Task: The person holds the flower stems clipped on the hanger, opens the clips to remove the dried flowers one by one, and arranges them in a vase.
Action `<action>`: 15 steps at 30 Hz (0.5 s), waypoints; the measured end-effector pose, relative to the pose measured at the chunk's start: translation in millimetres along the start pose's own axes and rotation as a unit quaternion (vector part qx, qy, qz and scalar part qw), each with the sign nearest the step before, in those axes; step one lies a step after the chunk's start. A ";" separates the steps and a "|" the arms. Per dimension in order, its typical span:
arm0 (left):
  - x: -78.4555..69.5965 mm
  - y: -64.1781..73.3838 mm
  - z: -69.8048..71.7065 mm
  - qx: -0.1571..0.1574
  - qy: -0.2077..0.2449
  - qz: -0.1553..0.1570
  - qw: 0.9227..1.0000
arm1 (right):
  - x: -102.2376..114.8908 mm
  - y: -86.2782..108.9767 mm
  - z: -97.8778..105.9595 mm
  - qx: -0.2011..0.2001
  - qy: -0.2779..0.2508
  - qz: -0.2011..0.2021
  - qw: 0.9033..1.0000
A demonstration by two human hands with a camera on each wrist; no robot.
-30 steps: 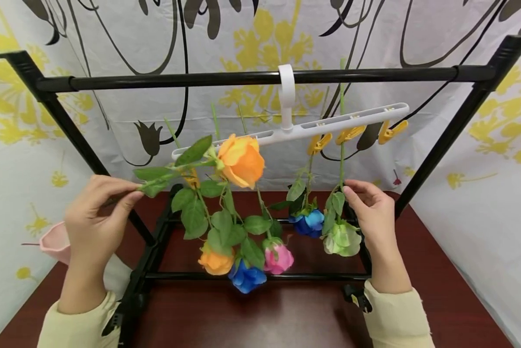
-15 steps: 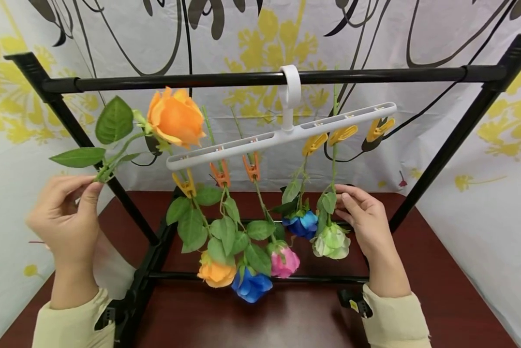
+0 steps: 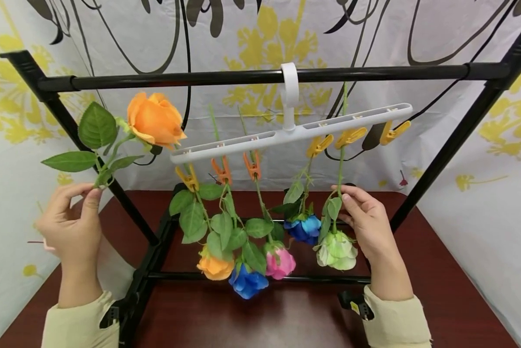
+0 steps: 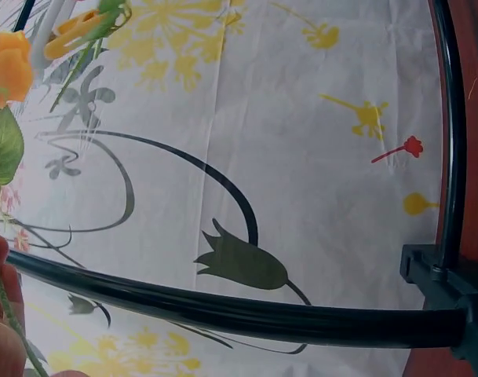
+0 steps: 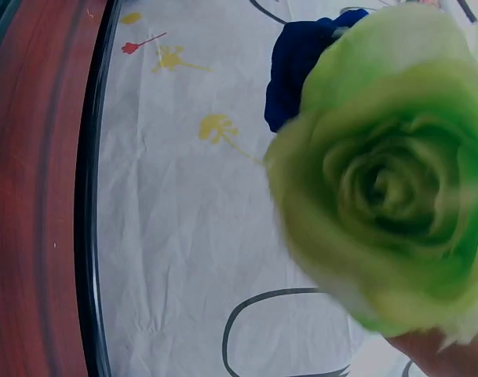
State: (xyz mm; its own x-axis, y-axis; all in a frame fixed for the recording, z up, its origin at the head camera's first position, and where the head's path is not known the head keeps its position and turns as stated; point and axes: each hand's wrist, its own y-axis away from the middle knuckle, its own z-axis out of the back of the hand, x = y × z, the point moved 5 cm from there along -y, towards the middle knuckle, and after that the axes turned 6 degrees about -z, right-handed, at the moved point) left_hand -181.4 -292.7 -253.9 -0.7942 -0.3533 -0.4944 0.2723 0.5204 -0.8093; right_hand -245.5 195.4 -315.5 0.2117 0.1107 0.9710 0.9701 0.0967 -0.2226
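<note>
My left hand (image 3: pixel 70 222) pinches the stem of an orange rose (image 3: pixel 156 118) between thumb and fingertips, bloom upward, left of the hanger. In the left wrist view this stem (image 4: pixel 5 302) continues down past the fingers. My right hand (image 3: pixel 366 217) pinches the stem of a pale green rose (image 3: pixel 337 250), which hangs head down from a yellow clip (image 3: pixel 350 137). That bloom fills much of the right wrist view and hides most of the hand. The white clip hanger (image 3: pixel 286 135) tilts, its left end lower. The rightmost yellow clip (image 3: pixel 394 132) holds nothing.
A black rack (image 3: pixel 177 79) carries the hanger over a dark red table (image 3: pixel 260 319). Head down from other clips hang a yellow-orange rose (image 3: pixel 215 265), a blue rose (image 3: pixel 248 280), a pink rose (image 3: pixel 279 262) and a second blue rose (image 3: pixel 304 228). A patterned curtain (image 3: pixel 251 29) stands behind.
My left hand has moved left with the orange rose, away from the hanger, and the bloom now points up more. The hanger has swung slightly; my right hand has stayed at the green rose's stem.
</note>
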 end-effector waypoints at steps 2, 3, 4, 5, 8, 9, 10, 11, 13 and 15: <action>0.9 1.7 2.4 -0.012 -0.002 0.000 1.000 | 1.2 -0.1 -0.4 0.000 0.001 0.005 1.000; 1.3 2.7 3.9 -0.020 -0.005 0.000 1.000 | 1.7 0.3 -0.3 -0.004 0.002 0.005 1.000; 1.7 3.8 5.9 -0.026 -0.011 0.000 1.000 | 2.1 0.4 -0.2 -0.006 0.002 0.006 1.000; 1.8 5.0 7.9 -0.030 -0.022 -0.002 0.999 | 2.4 0.6 -0.1 -0.008 0.003 0.007 1.000; 0.5 6.8 16.2 -0.039 -0.101 -0.017 0.994 | 2.7 0.8 0.7 -0.012 0.004 0.009 1.000; -0.4 6.8 19.1 -0.039 -0.135 -0.023 0.990 | 2.7 0.9 1.2 -0.014 0.005 0.010 1.000; -1.4 6.5 21.8 -0.037 -0.164 -0.027 0.985 | 2.7 1.0 1.6 -0.014 0.006 0.011 1.000; -2.5 6.2 24.2 -0.035 -0.191 -0.031 0.980 | 2.8 1.3 2.1 -0.015 0.007 0.012 1.000; -3.9 5.5 28.8 -0.031 -0.243 -0.034 0.969 | 2.7 1.8 3.3 -0.018 0.007 0.013 1.000; -4.7 5.7 31.9 -0.022 -0.274 -0.024 0.961 | 2.7 2.4 4.0 -0.020 0.007 0.014 1.000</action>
State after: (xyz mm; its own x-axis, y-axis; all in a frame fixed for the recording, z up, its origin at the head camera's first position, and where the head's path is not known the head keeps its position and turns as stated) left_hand -158.8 -312.8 -266.3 -0.3967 -0.7274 -0.5599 0.2105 0.5216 -0.8268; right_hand -243.1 199.9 -313.8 0.2397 0.0991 0.9658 0.9678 0.0546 -0.2458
